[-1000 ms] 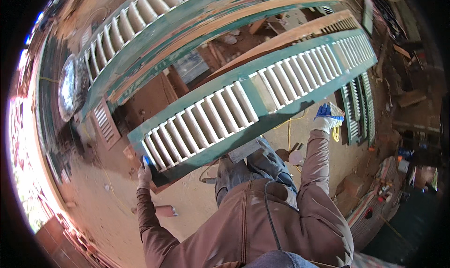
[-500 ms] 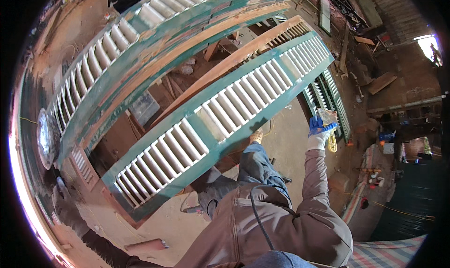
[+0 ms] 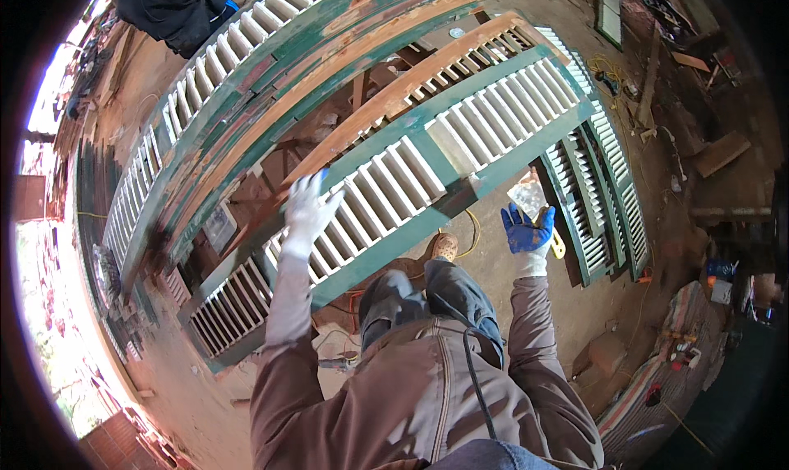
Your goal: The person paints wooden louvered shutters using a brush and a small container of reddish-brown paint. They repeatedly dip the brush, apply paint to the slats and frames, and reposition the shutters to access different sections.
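One hand (image 3: 307, 213), the left, splays over a shutter (image 3: 437, 159); the right (image 3: 527, 237) grips a scraper (image 3: 529, 194).

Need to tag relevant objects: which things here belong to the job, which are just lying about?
In the job:
- green louvred panel, under the open left hand in this view
- yellow-handled tool, in the right hand

Lying about, apparently:
- brown plank, far right
- striped sheet, lower right

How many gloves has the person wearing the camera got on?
2. One is on the left hand, over the near green shutter; the other is on the right hand, which holds a flat-bladed tool. Neither is hidden.
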{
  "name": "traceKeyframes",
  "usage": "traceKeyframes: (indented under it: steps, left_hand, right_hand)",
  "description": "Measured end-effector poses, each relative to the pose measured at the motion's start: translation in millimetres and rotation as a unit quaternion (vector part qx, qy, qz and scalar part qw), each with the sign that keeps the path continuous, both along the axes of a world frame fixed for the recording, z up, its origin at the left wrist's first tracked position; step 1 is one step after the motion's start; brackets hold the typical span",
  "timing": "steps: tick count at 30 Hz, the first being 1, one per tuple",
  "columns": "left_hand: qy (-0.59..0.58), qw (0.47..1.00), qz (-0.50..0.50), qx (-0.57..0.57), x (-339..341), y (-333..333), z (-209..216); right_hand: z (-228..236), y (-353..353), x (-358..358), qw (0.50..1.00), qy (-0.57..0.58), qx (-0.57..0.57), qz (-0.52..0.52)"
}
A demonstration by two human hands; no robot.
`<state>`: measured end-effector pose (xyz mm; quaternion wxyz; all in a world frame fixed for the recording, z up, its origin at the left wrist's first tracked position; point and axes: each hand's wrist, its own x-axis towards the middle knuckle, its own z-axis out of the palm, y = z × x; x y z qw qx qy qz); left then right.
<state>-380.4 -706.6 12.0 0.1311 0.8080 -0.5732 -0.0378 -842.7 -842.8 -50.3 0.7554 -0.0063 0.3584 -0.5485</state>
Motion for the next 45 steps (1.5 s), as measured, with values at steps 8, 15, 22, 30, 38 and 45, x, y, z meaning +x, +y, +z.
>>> traceKeyframes:
  steps: [8, 15, 22, 30, 38, 45]
  left_hand:
    - [0.081, 0.953, -0.020, 0.291, -30, -164, -29]
    - [0.134, 0.937, -0.084, 0.311, -10, -190, -53]
    - [0.074, 0.926, -0.066, 0.364, -40, -209, -48]
    - [0.054, 0.926, -0.039, 0.371, -38, -216, -31]
    - [0.073, 0.930, 0.004, 0.361, -35, -215, -46]
    - [0.082, 0.943, -0.012, 0.322, -22, -210, -46]
  right_hand:
    - [-49, -54, 27, 0.996, 0.018, 0.082, 0.042]
    - [-63, -90, 41, 0.995, 0.048, 0.068, 0.051]
    - [-126, -107, 32, 0.985, 0.098, 0.018, -0.140]
    - [-83, -118, 68, 0.980, 0.145, 0.012, -0.139]
    - [-64, -124, 65, 0.992, 0.098, -0.036, -0.071]
    - [-64, -128, 71, 0.989, 0.080, 0.030, -0.121]
